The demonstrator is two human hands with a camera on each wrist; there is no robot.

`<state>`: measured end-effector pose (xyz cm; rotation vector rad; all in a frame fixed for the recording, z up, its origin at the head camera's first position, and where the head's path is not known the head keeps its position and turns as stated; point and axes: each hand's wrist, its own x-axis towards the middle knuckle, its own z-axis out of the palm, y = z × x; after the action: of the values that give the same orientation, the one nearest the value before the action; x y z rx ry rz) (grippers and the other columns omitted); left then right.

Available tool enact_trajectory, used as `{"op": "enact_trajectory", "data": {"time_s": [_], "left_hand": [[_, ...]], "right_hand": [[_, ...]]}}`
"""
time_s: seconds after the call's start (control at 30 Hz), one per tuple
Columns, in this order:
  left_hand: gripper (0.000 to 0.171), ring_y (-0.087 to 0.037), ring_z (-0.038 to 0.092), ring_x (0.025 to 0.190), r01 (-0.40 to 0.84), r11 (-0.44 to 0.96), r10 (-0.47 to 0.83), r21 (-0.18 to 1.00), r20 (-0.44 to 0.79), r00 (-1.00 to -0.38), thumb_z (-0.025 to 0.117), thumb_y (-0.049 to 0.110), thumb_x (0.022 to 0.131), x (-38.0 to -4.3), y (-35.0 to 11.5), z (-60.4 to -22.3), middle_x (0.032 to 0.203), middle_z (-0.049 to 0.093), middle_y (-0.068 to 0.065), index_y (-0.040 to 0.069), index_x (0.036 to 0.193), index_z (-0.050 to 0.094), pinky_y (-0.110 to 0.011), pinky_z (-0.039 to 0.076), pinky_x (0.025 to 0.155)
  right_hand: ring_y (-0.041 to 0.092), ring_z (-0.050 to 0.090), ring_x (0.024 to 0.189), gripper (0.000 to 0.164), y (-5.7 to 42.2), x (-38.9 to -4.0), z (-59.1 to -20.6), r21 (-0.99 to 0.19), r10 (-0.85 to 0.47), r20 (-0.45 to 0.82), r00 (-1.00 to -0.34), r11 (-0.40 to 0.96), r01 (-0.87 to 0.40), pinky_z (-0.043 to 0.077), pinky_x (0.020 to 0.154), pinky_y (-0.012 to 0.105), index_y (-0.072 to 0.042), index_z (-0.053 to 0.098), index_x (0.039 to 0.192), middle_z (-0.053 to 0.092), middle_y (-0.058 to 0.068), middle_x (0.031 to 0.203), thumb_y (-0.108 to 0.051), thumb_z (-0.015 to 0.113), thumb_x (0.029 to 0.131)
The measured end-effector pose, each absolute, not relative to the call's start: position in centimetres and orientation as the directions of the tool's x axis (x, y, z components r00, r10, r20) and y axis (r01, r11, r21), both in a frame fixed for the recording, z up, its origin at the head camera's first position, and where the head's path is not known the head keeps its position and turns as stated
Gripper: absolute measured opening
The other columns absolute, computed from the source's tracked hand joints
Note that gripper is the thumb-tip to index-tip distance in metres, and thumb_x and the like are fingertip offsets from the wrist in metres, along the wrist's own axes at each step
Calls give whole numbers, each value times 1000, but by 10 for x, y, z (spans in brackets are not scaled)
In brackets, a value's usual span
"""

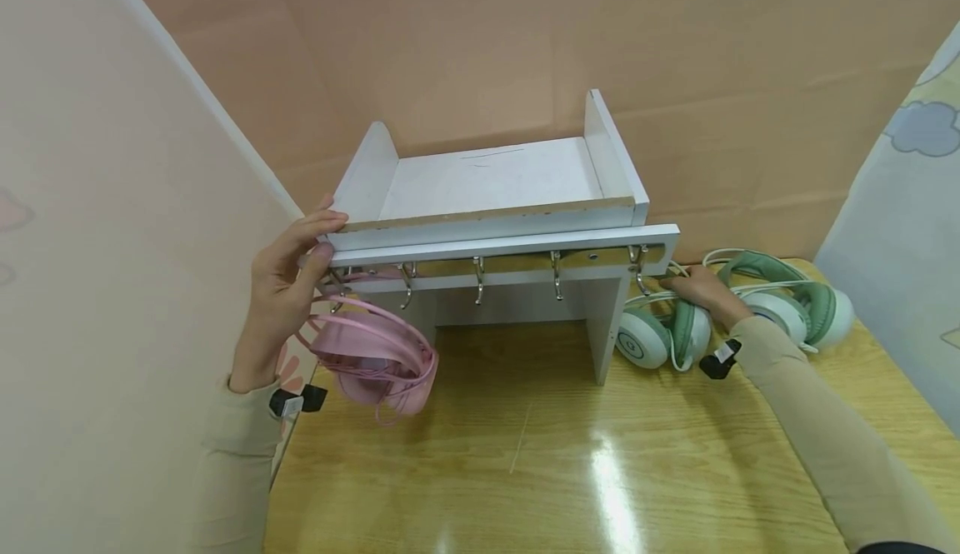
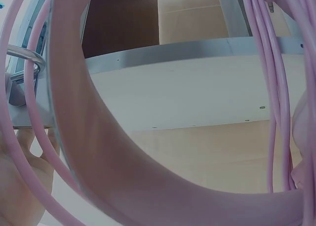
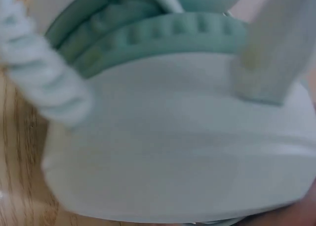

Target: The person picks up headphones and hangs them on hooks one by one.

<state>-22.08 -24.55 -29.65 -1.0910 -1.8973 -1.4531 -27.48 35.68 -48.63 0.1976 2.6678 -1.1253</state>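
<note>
My left hand [image 1: 281, 287] grips the left end of a white shelf [image 1: 480, 240], fingers over its edge and thumb against the front. Pink headphones [image 1: 408, 350] with a bundled cable hang from the leftmost hook, just below that hand; their band [image 2: 94, 137] fills much of the left wrist view. At the right of the shelf, my right hand [image 1: 708, 294] holds the headband of white-and-green headphones [image 1: 643, 339], whose ear cups are low by the wooden table. A white ear cup [image 3: 173, 137] and twisted cable [image 3: 47, 70] fill the right wrist view.
Metal hooks, among them a middle hook [image 1: 478, 279], line the shelf's front rail. A second white-and-green pair of headphones [image 1: 832, 316] lies beyond the right forearm. The shelf stands on the wooden table [image 1: 517, 462], with a pale wall [image 1: 135, 246] close on the left.
</note>
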Motion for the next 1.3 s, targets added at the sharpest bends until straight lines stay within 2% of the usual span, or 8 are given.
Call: {"op": "enact_trajectory", "data": {"time_s": [0.2, 0.33, 0.4, 0.53, 0.67, 0.8, 1.03, 1.3], "left_hand": [[30, -34, 47, 154, 830, 115, 287, 546, 782, -553, 53, -15, 99, -221, -247, -296, 134, 74, -1, -15, 126, 66, -46, 35, 133], [30, -34, 47, 154, 823, 113, 286, 557, 775, -563, 53, -14, 99, -220, -247, -297, 134, 74, -1, -15, 127, 66, -45, 35, 133], [31, -34, 46, 154, 821, 111, 285, 560, 773, -566, 53, -15, 99, -219, -247, -297, 134, 74, -1, -14, 127, 66, -45, 35, 133], [31, -34, 46, 154, 823, 106, 283, 558, 777, -563, 52, -15, 99, -219, -246, -298, 134, 74, -2, -15, 126, 66, -45, 36, 132], [31, -36, 46, 154, 822, 106, 282, 559, 776, -564, 52, -16, 99, -219, -246, -297, 134, 74, -3, -15, 126, 67, -44, 37, 132], [31, -36, 46, 154, 818, 113, 281, 565, 771, -571, 53, -15, 99, -218, -246, -296, 134, 74, -2, -15, 126, 67, -43, 37, 132], [30, -34, 47, 154, 820, 100, 274, 563, 777, -567, 53, -15, 99, -218, -246, -297, 134, 74, -3, -16, 126, 67, -44, 36, 132], [31, -35, 46, 154, 819, 105, 276, 565, 774, -569, 53, -15, 98, -218, -245, -298, 134, 74, -3, -15, 126, 67, -45, 35, 133]], "right_hand": [[42, 56, 109, 52, 356, -273, -485, -702, 33, -211, -977, 691, 175, 50, 89, 46, 14, 53, 126, 56, 35, 123, -35, 55, 107], [51, 50, 124, 63, 357, -269, -481, -709, 13, -224, -975, 684, 172, 48, 103, 61, 15, 42, 144, 50, 39, 134, -35, 53, 108], [50, 51, 121, 64, 358, -267, -479, -712, 6, -233, -973, 680, 175, 48, 101, 61, 14, 39, 147, 50, 38, 132, -35, 53, 109], [34, 58, 96, 46, 359, -266, -476, -705, 13, -262, -965, 681, 201, 50, 80, 43, 8, 50, 117, 61, 23, 108, -36, 55, 108], [19, 59, 76, 36, 360, -265, -473, -722, 21, -276, -961, 656, 222, 50, 66, 30, 3, 52, 108, 63, 7, 86, -33, 57, 108], [13, 60, 69, 38, 359, -263, -471, -751, 30, -253, -967, 623, 216, 52, 60, 27, 9, 59, 114, 65, 0, 80, -28, 58, 107], [12, 51, 62, 26, 355, -258, -463, -820, 0, -284, -959, 519, 242, 47, 58, 28, -8, 56, 89, 55, -4, 67, -27, 61, 107], [8, 42, 55, 31, 355, -253, -459, -881, -51, -313, -948, 390, 270, 43, 54, 26, -16, 47, 82, 42, -9, 62, -26, 55, 111]]}}
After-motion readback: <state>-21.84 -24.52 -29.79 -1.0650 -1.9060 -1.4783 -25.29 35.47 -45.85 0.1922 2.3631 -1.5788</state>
